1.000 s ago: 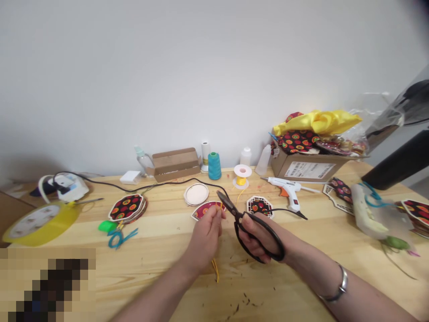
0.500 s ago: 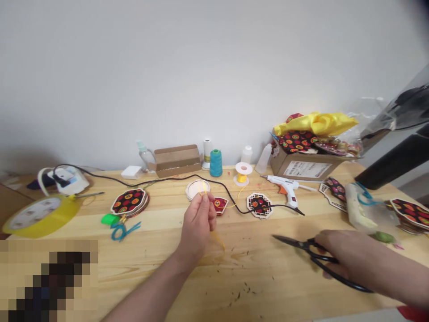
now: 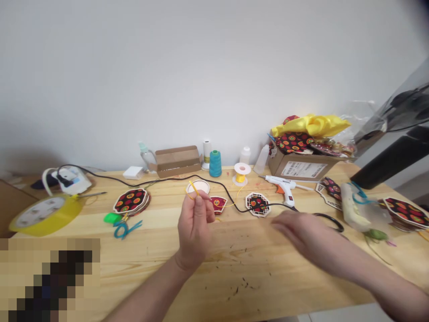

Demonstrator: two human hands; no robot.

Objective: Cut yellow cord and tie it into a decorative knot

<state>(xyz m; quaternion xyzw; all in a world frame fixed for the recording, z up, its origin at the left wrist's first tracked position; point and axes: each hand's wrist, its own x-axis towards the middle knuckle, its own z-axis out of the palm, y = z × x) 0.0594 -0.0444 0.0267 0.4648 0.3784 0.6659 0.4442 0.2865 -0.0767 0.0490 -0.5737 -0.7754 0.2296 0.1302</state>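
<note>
Near the middle of the table, my left hand (image 3: pixel 196 221) pinches a yellow cord (image 3: pixel 195 188), whose end sticks up above the fingertips. The cord also runs right toward a white spool (image 3: pixel 241 170) with yellow cord on it. My right hand (image 3: pixel 298 226) hovers over the table to the right, its fingers blurred and partly hidden behind the back of the hand. Beyond it lie the scissors, with a black handle loop (image 3: pixel 330 221) showing. A red patterned piece (image 3: pixel 219 204) and a round white piece (image 3: pixel 202 185) lie just behind my left hand.
A glue gun (image 3: pixel 284 187) and an octagonal framed piece (image 3: pixel 257 205) lie beyond my right hand. A black cable (image 3: pixel 161 179) crosses the table. At the back stand a teal thread cone (image 3: pixel 215 164) and a filled cardboard box (image 3: pixel 301 166). Yellow tape (image 3: pixel 47 214) lies left.
My right hand has let go of the scissors, which now lie behind it, and has moved left toward my left hand. My left hand has turned, still pinching the yellow cord.
</note>
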